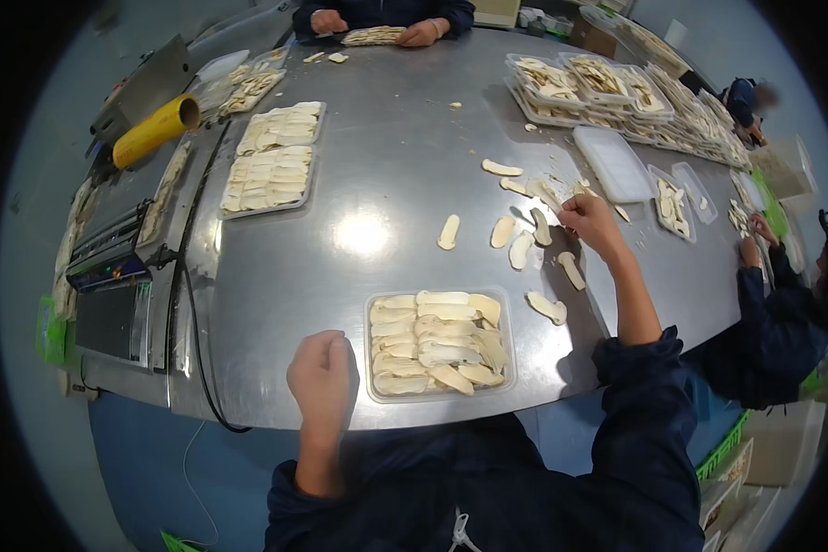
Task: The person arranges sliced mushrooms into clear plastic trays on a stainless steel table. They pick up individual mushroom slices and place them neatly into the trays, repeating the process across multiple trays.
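Note:
A clear plastic tray (512,345) lies before me near the table's front edge. Rows of pale dried mushroom slices (448,331) fill it, with a few slanted ones at its right and front. My left hand (321,376) is closed just left of the tray, apart from it, with no object visible in it. Farther off to the right, my right hand (590,217) pinches one end of a mushroom slice (544,193). Several loose slices lie around that hand, among them a curved slice (521,250) and a darker slice (541,227).
Two filled trays (269,178) sit at left, beside a wrapping machine (110,255) and a yellow roll tube (155,131). Stacked mushroom trays (593,90) and a white lid or tray (613,164) stand right. Co-workers' hands (417,33) are at the far edge; another person works at right.

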The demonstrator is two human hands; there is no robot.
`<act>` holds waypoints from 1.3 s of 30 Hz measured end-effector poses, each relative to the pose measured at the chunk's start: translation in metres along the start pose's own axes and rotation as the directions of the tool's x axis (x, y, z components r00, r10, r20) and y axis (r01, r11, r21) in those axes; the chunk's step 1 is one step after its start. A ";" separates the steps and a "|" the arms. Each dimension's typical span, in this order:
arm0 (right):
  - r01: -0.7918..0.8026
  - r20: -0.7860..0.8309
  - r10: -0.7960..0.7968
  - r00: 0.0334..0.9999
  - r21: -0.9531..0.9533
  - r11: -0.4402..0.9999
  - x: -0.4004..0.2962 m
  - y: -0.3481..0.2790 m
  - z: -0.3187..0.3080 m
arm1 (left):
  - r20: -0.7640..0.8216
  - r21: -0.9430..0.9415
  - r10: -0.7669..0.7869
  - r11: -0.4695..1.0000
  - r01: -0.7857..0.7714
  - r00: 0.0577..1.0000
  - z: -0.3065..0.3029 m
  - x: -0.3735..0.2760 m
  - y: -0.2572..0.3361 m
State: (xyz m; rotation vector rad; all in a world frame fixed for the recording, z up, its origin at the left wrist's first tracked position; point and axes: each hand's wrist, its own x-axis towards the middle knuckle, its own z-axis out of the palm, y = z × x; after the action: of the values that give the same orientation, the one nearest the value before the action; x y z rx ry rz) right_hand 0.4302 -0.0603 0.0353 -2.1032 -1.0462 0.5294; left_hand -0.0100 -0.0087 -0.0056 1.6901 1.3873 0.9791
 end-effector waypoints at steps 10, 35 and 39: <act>0.067 0.133 -0.037 0.991 -0.230 0.971 -0.030 -0.015 -0.025 | 0.009 0.034 0.033 0.999 -0.034 0.999 0.000 -0.001 0.006; 0.900 0.193 -0.880 0.433 -0.144 0.411 -0.198 -0.099 0.070 | 0.434 -0.532 0.096 0.830 0.168 0.896 -0.003 -0.060 0.065; 0.456 0.298 -0.509 0.807 0.232 0.859 -0.218 -0.097 0.068 | 0.486 -0.419 0.103 0.899 0.128 0.868 -0.007 -0.066 0.062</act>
State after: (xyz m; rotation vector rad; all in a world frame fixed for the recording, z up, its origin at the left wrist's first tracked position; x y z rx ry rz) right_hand 0.2101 -0.1676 0.0732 -1.5469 -1.6345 0.7096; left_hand 0.0023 -0.0829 0.0457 1.4411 0.7600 0.7044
